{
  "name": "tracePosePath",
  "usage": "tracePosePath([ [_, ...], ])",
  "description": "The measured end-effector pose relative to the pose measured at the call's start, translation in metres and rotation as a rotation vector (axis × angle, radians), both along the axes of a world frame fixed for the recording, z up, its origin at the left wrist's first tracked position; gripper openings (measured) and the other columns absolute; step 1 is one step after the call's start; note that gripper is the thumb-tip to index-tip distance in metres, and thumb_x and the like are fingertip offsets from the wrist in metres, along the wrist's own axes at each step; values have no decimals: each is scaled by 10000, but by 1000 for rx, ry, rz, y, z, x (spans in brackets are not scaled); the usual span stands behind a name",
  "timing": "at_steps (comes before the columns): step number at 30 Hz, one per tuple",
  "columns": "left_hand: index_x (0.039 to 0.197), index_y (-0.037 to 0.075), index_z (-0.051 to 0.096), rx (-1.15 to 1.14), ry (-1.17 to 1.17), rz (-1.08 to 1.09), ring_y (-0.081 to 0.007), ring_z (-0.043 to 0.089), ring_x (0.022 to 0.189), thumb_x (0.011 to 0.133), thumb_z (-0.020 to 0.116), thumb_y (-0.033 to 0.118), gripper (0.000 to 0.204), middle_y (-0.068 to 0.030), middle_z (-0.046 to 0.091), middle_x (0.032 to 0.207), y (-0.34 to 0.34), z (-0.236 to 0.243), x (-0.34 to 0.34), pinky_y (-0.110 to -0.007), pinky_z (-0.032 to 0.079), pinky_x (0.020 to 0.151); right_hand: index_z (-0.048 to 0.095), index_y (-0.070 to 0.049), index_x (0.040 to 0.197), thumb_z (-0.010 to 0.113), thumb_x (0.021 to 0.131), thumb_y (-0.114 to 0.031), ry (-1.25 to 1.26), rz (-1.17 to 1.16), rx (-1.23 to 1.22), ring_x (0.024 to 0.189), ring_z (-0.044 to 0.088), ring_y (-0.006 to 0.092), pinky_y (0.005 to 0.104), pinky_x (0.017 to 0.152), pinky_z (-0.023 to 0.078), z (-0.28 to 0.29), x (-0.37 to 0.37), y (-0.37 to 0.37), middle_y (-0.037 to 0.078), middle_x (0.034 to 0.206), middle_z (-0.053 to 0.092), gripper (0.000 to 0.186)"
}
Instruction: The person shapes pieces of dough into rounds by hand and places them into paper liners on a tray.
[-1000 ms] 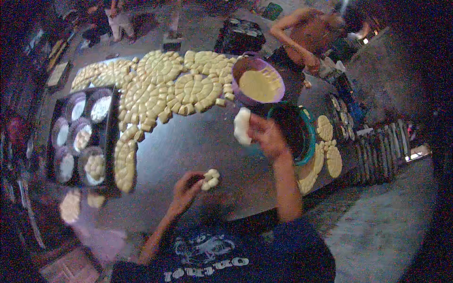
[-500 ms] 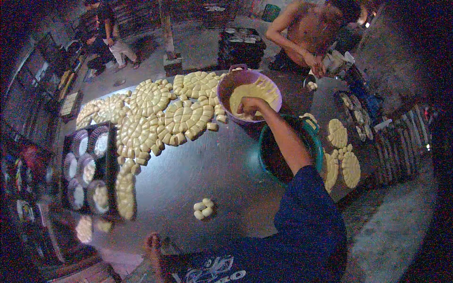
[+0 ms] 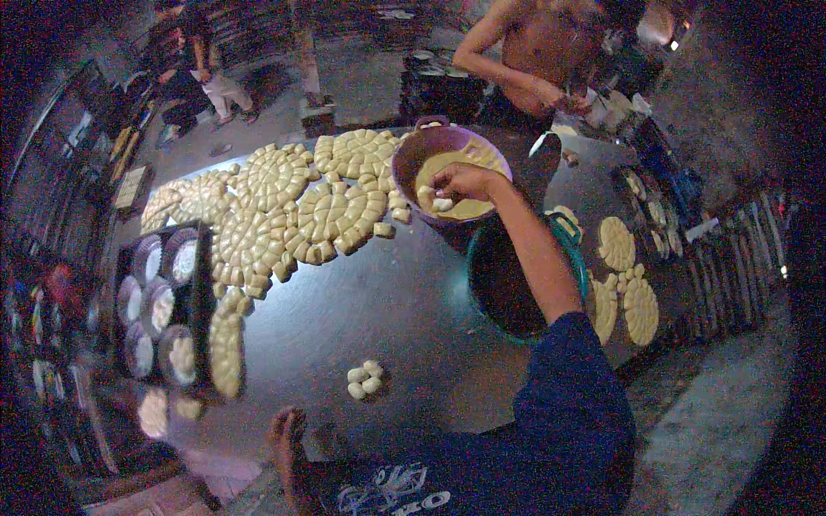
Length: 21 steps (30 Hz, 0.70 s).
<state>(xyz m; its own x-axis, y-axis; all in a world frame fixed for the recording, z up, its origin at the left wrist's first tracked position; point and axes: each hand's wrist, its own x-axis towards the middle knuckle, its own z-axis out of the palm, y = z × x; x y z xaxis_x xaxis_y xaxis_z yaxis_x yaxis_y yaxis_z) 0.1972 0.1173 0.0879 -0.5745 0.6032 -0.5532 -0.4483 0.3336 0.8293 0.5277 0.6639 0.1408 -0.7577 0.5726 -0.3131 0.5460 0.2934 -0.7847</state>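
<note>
A dim workroom is seen, lit mostly from above the dark, glossy counter (image 3: 379, 318), on which a soft sheen is cast. A bright lamp (image 3: 682, 33) is seen in the far right corner. The floor (image 3: 705, 447) is made of rough grey concrete and is seen beyond the counter's near right edge and again at the far side. Dark racks (image 3: 60, 181) are ranged along the left wall, and slatted trays (image 3: 731, 267) are stacked at the right. Black crates (image 3: 439, 82) are set on the floor beyond the counter.
</note>
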Motion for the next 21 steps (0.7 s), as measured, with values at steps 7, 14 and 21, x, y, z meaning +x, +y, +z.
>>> tracePosePath([
  [7,1199,35,559,200,-414,-381,-238,588,1094,952,548,283,350,-115,607,1177,76,32,38,-366,477,937,318,-53,1426,732,811,-127,599,-185,-367,1150,546,174,306,957,463,51,-72,-158,57,1301,532,745],
  [14,1225,38,524,325,-534,-528,-213,585,1027,978,495,333,386,-87,602,1112,112,79,29,-357,477,900,246,-136,1462,707,791,-26,875,-367,-689,1224,474,215,359,1007,419,26,-144,-323,93,1331,495,821],
  [21,1066,75,524,451,-741,-295,-183,587,928,973,510,317,260,-52,594,995,72,52,-4,-335,496,795,267,-173,1450,686,780,37,982,-607,-803,1182,511,236,366,997,432,7,-190,-389,97,1270,535,818],
])
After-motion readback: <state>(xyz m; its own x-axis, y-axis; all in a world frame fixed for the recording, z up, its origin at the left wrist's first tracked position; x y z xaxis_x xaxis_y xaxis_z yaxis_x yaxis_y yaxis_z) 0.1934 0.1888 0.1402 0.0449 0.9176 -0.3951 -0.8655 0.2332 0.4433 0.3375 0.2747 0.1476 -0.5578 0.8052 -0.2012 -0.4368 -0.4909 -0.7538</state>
